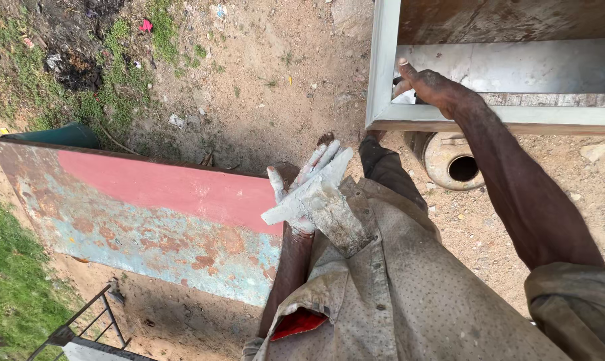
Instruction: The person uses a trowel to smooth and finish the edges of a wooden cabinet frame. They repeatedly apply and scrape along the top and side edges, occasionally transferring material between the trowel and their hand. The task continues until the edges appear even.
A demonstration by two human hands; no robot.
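My left hand, smeared with pale grey paste, holds a flat scraper blade caked in the same paste, close in front of my chest. My right hand reaches out to the grey metal frame at the upper right. Its fingers press a small white piece against the frame's inner edge. Grey filler covers the frame's inner panel. My worn, speckled shirt fills the lower middle.
A rusty metal sheet painted red and light blue stands on edge at the left. A round rusted can sits under the frame. Sandy ground, grass and litter lie beyond. A dark metal rack shows at the bottom left.
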